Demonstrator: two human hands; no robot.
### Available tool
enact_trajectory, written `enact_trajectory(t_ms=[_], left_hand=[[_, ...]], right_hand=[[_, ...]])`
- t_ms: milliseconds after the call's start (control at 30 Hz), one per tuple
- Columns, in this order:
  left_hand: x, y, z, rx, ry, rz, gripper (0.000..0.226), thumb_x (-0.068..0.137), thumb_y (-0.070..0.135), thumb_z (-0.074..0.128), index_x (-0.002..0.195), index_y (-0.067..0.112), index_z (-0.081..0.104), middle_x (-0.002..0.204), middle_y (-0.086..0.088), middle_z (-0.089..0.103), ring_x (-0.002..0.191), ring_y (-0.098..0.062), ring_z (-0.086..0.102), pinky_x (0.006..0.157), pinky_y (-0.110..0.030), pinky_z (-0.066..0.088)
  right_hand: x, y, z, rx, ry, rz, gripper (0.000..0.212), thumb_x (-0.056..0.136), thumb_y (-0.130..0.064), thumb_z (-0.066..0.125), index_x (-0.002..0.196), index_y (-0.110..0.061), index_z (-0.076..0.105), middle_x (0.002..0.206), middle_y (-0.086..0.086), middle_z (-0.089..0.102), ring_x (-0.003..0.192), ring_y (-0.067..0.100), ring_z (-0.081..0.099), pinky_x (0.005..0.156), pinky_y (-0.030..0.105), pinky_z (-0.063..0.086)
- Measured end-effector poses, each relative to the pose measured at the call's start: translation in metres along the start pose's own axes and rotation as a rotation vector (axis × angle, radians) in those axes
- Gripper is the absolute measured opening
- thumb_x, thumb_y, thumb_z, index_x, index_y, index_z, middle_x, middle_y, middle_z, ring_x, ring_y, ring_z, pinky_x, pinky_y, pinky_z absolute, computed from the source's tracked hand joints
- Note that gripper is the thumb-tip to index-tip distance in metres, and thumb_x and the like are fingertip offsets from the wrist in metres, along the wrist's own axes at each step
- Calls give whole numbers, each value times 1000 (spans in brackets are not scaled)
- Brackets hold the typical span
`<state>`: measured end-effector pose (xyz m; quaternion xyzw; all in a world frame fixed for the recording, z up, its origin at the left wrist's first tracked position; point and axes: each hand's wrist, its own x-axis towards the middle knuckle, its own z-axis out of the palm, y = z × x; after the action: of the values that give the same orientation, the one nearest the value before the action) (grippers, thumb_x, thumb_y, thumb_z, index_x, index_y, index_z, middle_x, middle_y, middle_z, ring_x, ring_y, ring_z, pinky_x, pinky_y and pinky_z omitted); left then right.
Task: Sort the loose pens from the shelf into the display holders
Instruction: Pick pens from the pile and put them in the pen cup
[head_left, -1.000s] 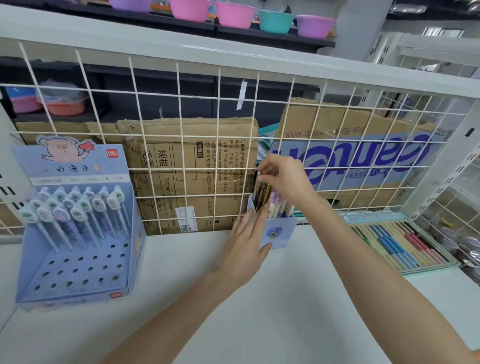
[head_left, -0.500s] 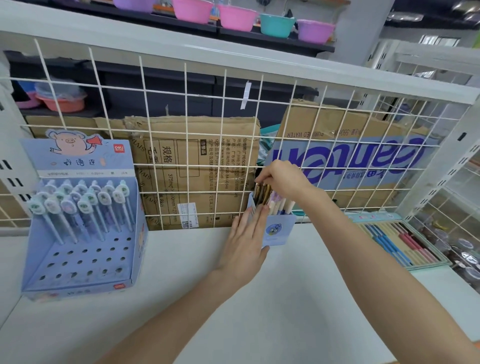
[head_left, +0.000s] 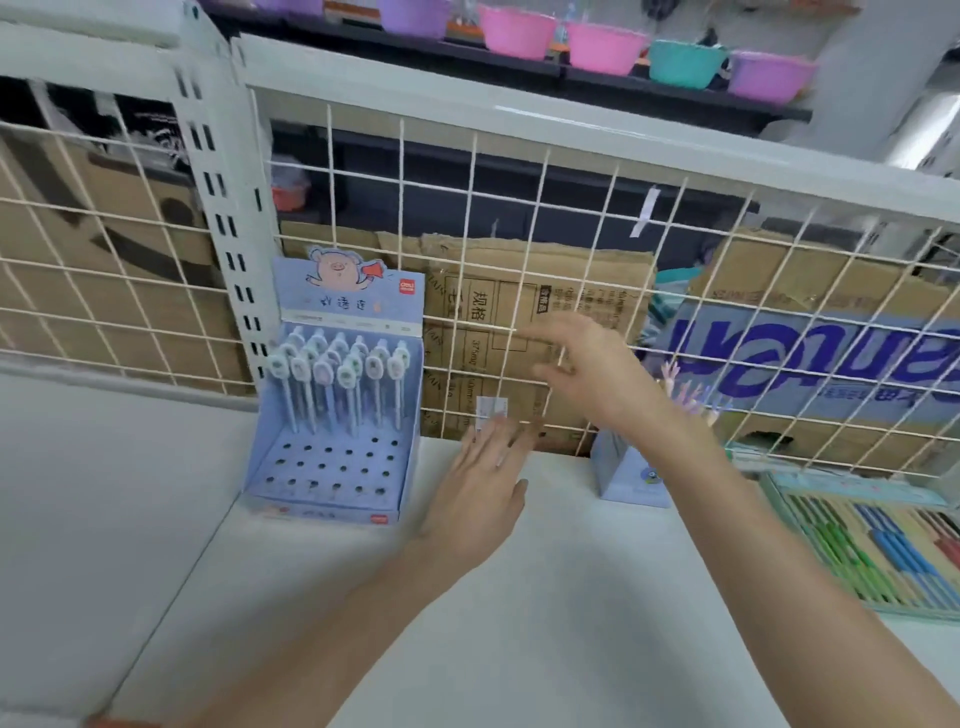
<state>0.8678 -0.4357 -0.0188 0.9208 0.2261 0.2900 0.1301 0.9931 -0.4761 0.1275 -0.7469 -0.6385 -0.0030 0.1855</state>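
A white shelf spreads wide beneath a person's two bare arms, backed by a white wire grid with flattened cardboard boxes stacked behind it. Far above, a row of pink, teal and purple plastic bowls lines a dark ledge. At the right edge lies a flat tray of coloured pens, green, blue, yellow and red, laid in rows. Toward the left stands a blue display holder with a pig on its header card; its back rows carry upright pens with round toppers, and the front holes are unfilled. A small blue pen box sits against the grid, just right of centre, partly behind the right forearm, with pink and purple pen ends poking up behind that arm. The left hand hovers flat over the shelf between the display holder and the small box, fingers straight and spread, holding nothing. The right hand is raised in front of the grid, blurred, fingers loosely extended leftward, with nothing visibly in its grasp.
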Motion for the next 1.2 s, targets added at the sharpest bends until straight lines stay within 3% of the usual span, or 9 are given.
enact_trajectory(t_ms=[67,200,367,567,700,933,1200], left_hand=[[-15,-24,-21,37,43,-55,60,94,15,45,148,19,20,154,-5,21,143,-22,15,115,-32,0],[-56,-85,-69,161,113,-106,56,85,21,41,140,15,34,140,-11,47,128,-30,46,110,-43,24],[-126,-166,-150,319,177,-198,61,76,21,49,136,17,34,133,-10,51,121,-27,52,97,-49,37],[-237,-261,-252,516,158,-393,54,79,23,53,131,14,41,129,-16,55,118,-36,54,91,-54,44],[-316,-311,-322,581,145,-623,70,64,13,81,127,12,50,124,-17,59,112,-38,58,85,-54,48],[-448,-350,-427,642,249,-930,58,83,13,66,137,9,44,139,-18,45,128,-38,42,106,-52,33],[-485,-390,-472,636,323,-1018,53,83,11,65,133,8,47,135,-18,49,123,-35,49,100,-49,41]], right_hand=[[-1,-30,19,-38,4,-21,50,89,-19,61,137,-24,47,147,3,37,137,22,31,112,44,27],[-4,-92,60,-94,2,-59,57,92,-25,56,144,-27,31,155,-1,18,143,20,11,114,41,10],[13,-197,128,-66,-123,-97,60,97,-25,48,148,-30,17,158,0,1,146,24,-3,116,42,-1],[41,-347,212,-21,-207,-275,61,97,-27,47,149,-29,15,158,-1,3,145,24,-1,117,44,2],[63,-451,258,52,-268,-430,58,98,-22,45,148,-31,15,159,-1,-2,145,24,-5,115,42,-3],[69,-611,305,155,-369,-679,55,97,-21,45,147,-26,22,158,-1,8,144,22,5,115,39,3],[106,-690,344,167,-377,-758,56,96,-24,48,147,-26,24,156,1,18,142,19,16,114,33,12]])
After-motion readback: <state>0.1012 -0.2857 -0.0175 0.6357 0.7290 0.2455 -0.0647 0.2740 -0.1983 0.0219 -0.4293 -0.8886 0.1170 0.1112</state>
